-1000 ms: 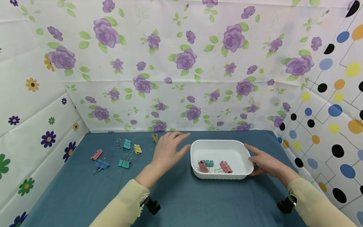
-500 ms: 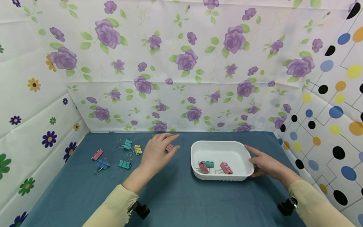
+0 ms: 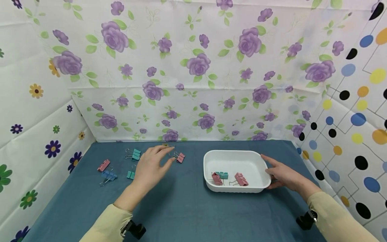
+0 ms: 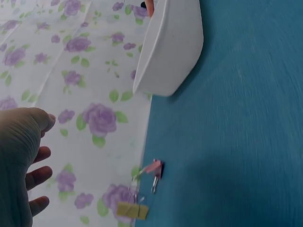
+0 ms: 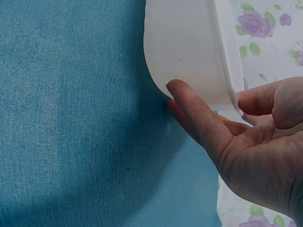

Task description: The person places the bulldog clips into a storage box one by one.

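Note:
My left hand (image 3: 151, 166) is above the table with nothing in it, thumb and fingers spread apart. Just beyond its fingertips lies a pink binder clip (image 3: 180, 157); a yellow binder clip (image 4: 132, 210), partly hidden in the head view, lies behind it. Near the wrist's left side are a teal binder clip (image 3: 130, 175) and another teal binder clip (image 3: 136, 154). My right hand (image 3: 284, 174) holds the right end of a white plastic tray (image 3: 235, 189), with fingers at its rim and lower wall. Inside sit two pink binder clips (image 3: 241, 179) and one teal binder clip (image 3: 222, 175).
Farther left on the blue cloth-covered table (image 3: 193, 215) lie a pink binder clip (image 3: 103, 165) and a blue binder clip (image 3: 109, 175). A flowered cloth wall (image 3: 193, 111) rises behind the table, and patterned cloth walls stand at both sides.
My left hand has moved left, away from the tray, uncovering the pink clip at the back and covering the yellow clip on the left. The right hand and the tray have stayed in place.

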Action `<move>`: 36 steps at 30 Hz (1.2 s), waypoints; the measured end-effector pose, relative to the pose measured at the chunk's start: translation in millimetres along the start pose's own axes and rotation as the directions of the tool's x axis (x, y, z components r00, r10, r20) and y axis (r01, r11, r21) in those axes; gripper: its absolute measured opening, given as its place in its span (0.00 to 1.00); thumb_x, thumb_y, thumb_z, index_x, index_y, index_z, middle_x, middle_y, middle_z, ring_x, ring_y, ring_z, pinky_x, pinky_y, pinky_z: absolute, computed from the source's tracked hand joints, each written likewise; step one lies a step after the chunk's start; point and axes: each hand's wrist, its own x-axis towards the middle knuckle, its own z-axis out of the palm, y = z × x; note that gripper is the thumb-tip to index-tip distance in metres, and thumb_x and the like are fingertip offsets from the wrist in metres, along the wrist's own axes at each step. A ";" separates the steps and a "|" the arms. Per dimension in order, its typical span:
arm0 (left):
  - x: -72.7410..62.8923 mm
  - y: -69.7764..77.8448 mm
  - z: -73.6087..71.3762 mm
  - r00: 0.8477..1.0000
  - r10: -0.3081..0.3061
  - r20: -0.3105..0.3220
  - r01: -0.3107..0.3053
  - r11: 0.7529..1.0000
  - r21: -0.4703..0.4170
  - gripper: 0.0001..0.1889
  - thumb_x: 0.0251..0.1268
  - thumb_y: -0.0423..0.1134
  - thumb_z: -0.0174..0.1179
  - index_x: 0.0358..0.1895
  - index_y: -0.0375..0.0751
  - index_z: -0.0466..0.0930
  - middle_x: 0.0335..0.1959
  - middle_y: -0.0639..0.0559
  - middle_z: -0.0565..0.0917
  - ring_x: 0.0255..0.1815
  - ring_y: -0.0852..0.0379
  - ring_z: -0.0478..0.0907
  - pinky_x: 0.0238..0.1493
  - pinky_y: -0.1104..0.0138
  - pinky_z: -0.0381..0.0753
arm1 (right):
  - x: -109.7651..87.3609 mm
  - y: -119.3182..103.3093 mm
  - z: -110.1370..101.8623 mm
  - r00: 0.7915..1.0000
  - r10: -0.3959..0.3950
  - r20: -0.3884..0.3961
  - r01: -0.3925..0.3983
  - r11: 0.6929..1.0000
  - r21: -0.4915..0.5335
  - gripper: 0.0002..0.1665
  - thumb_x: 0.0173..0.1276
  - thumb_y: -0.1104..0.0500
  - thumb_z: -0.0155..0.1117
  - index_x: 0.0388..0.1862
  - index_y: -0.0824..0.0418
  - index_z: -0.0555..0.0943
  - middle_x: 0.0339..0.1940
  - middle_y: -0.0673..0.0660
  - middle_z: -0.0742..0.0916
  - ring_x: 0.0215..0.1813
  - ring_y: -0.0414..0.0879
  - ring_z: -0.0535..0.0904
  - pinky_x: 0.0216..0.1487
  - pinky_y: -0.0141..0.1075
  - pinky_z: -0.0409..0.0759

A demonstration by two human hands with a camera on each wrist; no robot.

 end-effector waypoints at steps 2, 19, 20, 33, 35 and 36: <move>-2.3 -4.5 -3.0 1.000 -0.014 -0.004 0.014 1.000 0.007 0.22 0.67 0.46 0.71 0.63 0.51 0.84 0.57 0.48 0.83 0.56 0.41 0.79 0.53 0.45 0.79 | -0.2 -0.5 0.2 1.000 0.004 -0.001 -0.004 1.000 -0.001 0.43 0.84 0.61 0.46 0.87 0.49 0.38 0.52 0.74 0.73 0.44 0.61 0.82 0.43 0.54 0.87; -22.6 -40.3 -22.1 0.995 -0.103 -0.002 0.102 0.991 0.086 0.22 0.69 0.47 0.68 0.64 0.49 0.83 0.56 0.46 0.83 0.54 0.39 0.78 0.52 0.42 0.76 | -1.1 -1.7 -0.7 1.000 0.001 0.003 -0.001 1.000 -0.009 0.43 0.84 0.61 0.46 0.87 0.50 0.37 0.55 0.75 0.73 0.46 0.60 0.83 0.43 0.53 0.87; -23.7 -42.3 -23.2 0.994 -0.107 -0.004 0.107 0.990 0.087 0.22 0.70 0.47 0.68 0.64 0.49 0.83 0.56 0.46 0.83 0.54 0.39 0.78 0.52 0.42 0.76 | -1.1 -2.0 -0.7 1.000 0.001 0.003 -0.001 1.000 -0.009 0.43 0.84 0.61 0.46 0.87 0.50 0.37 0.55 0.75 0.72 0.46 0.60 0.83 0.42 0.53 0.87; -33.8 -64.2 -39.2 0.987 -0.151 -0.051 0.156 0.983 0.101 0.20 0.70 0.43 0.67 0.63 0.45 0.84 0.55 0.41 0.83 0.55 0.34 0.77 0.46 0.41 0.77 | -2.3 -3.2 0.1 1.000 0.001 0.005 -0.001 1.000 -0.005 0.43 0.83 0.62 0.46 0.87 0.51 0.37 0.59 0.76 0.71 0.46 0.60 0.83 0.42 0.52 0.87; -34.5 -67.7 -41.2 0.986 -0.162 -0.048 0.166 0.981 0.104 0.20 0.70 0.44 0.67 0.63 0.45 0.83 0.55 0.40 0.83 0.55 0.33 0.77 0.47 0.40 0.77 | -1.9 -2.8 0.2 1.000 0.002 0.005 -0.002 1.000 -0.005 0.43 0.83 0.62 0.46 0.87 0.50 0.37 0.58 0.76 0.72 0.46 0.61 0.83 0.42 0.52 0.87; -35.0 -69.7 -42.0 0.985 -0.167 -0.047 0.171 0.980 0.106 0.20 0.70 0.44 0.67 0.63 0.45 0.83 0.55 0.39 0.82 0.55 0.33 0.77 0.48 0.40 0.77 | -1.7 -2.6 0.2 1.000 0.002 0.006 -0.002 1.000 -0.005 0.43 0.84 0.62 0.46 0.87 0.50 0.37 0.57 0.76 0.72 0.46 0.61 0.83 0.42 0.52 0.87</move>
